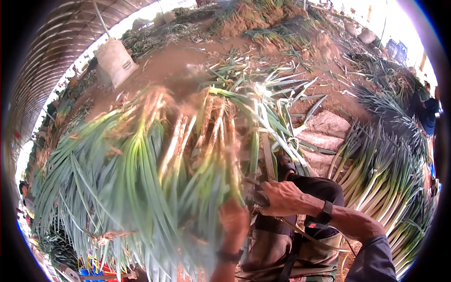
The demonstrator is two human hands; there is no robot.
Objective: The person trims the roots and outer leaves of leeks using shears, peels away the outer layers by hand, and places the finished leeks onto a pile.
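A thick row of leeks (141, 155) lies in front of me and to my left, roots pointing away and long green leaves toward me. My left hand (234, 218), blurred, is closed at the leafy end of a leek (233, 164) on the right side of the row. Just to its right, my right hand (286, 199) has its fingers wrapped around a dark, blade-like tool (259, 196). The tool's tip is close to my left hand, and its handle is hidden by my fingers. Both wrists wear dark bands.
Stripped leaves (277, 113) lie ahead on the brown soil (169, 66). Another pile of leeks (376, 174) is on the right, beside tan sacking (322, 136). A pale sack (115, 61) stands at the back left. A person (426, 110) is at the far right edge.
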